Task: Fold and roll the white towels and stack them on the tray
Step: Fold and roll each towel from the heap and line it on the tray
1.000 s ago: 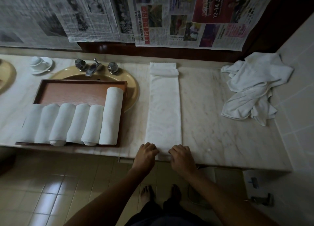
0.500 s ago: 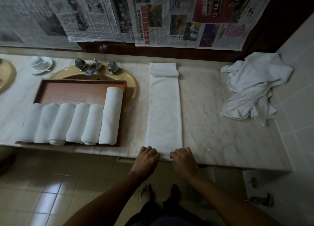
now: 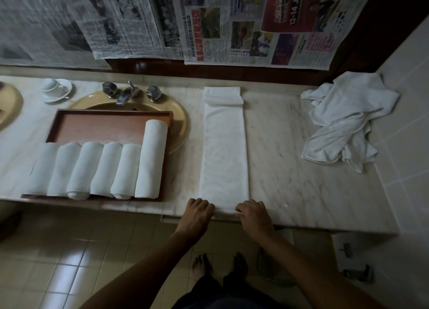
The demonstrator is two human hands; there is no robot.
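A white towel (image 3: 224,150), folded into a long narrow strip, lies on the marble counter and runs away from me; its far end is folded back on itself. My left hand (image 3: 197,212) and my right hand (image 3: 254,213) grip the strip's near end at the counter's front edge, fingers curled over it. On the left a wooden tray (image 3: 104,126) holds several rolled white towels (image 3: 97,169) side by side. A heap of loose white towels (image 3: 343,120) lies at the far right of the counter.
The tray sits partly over a tan sink (image 3: 178,127) with a chrome tap (image 3: 126,95). A white cup and saucer (image 3: 55,89) stands at the back left. Newspaper sheets (image 3: 209,20) hang on the back wall. A tiled wall (image 3: 408,123) bounds the right.
Both hands have drawn slightly back toward the counter's front edge with the towel's near end. The tray and the heap have not moved.
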